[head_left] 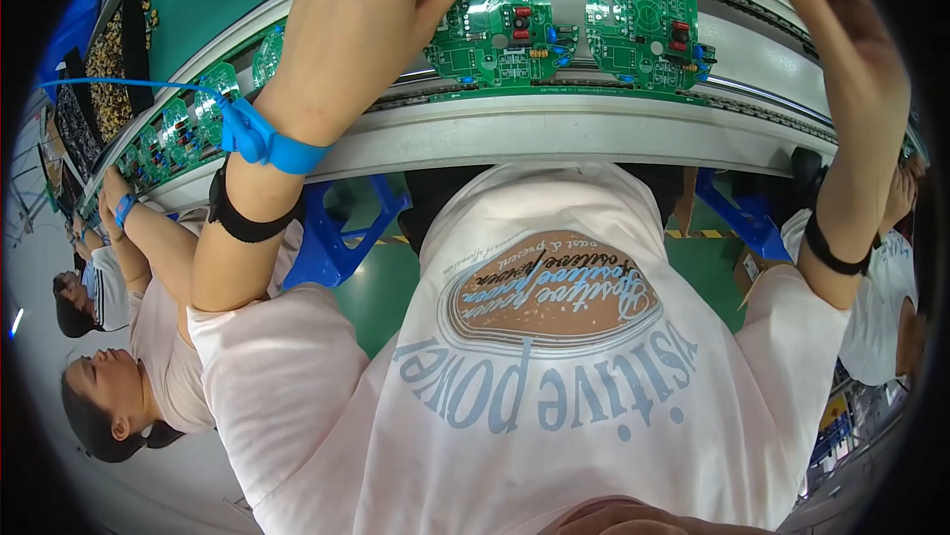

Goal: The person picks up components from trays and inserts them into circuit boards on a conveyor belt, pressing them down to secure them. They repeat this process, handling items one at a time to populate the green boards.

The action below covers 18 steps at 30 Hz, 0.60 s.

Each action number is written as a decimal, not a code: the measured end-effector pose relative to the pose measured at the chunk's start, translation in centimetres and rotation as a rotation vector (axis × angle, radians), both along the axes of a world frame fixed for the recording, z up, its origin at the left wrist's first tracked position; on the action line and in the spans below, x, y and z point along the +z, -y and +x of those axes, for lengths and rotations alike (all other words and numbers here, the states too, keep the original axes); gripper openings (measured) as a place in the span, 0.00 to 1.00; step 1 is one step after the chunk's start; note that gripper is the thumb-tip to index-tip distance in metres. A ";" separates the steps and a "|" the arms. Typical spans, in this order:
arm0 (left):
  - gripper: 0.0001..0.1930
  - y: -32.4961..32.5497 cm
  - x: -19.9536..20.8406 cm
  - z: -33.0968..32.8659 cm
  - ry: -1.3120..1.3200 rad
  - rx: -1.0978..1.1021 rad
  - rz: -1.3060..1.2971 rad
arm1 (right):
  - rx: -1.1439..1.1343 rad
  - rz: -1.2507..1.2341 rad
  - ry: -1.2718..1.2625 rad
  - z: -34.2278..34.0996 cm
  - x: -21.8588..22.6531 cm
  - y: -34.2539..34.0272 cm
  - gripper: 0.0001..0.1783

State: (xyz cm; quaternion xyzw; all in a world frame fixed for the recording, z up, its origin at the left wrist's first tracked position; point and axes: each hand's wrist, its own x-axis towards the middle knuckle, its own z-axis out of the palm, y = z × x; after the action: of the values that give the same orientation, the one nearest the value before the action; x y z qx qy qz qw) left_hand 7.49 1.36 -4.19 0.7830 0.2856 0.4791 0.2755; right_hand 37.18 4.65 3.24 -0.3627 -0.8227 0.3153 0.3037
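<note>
My left hand (381, 15) reaches over a green circuit board (505, 35), thumb and forefinger pinched at its far left edge. What the pinch holds, if anything, is hidden. Red and blue parts stand on that board. To its right on the same rails lies a second green circuit board (645, 35) with similar parts. My right hand (821, 0) is raised to the right of this second board, apart from it, with its fingertips drawn together at the top edge. Anything between them is too small to make out. A blue wrist strap (272, 139) with a cord circles my left wrist.
A pale metal rail (574, 129) runs along the near side of the conveyor. More boards (178, 129) sit further left on it. Bins of small parts (114, 85) stand at the far left, and loose parts lie on a green surface (203, 5). A co-worker (148, 377) sits to my left.
</note>
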 end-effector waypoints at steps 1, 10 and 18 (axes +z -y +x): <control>0.03 -0.1 -0.2 0.2 0.117 -0.062 0.067 | -0.036 -0.091 0.010 0.7 -0.4 0.6 0.04; 0.07 1.0 2.2 0.5 -0.891 0.243 0.062 | -0.213 -0.675 -0.370 3.2 -4.9 3.2 0.09; 0.05 -2.9 5.4 -1.1 -0.698 0.510 -0.081 | -0.068 -0.596 -0.374 4.2 -6.4 3.9 0.11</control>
State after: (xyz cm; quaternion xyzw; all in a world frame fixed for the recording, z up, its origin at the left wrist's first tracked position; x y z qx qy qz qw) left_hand 6.35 4.30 1.17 0.7911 0.5644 0.2265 0.0659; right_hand 41.34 0.71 -3.15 -0.3985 -0.6121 0.5923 0.3401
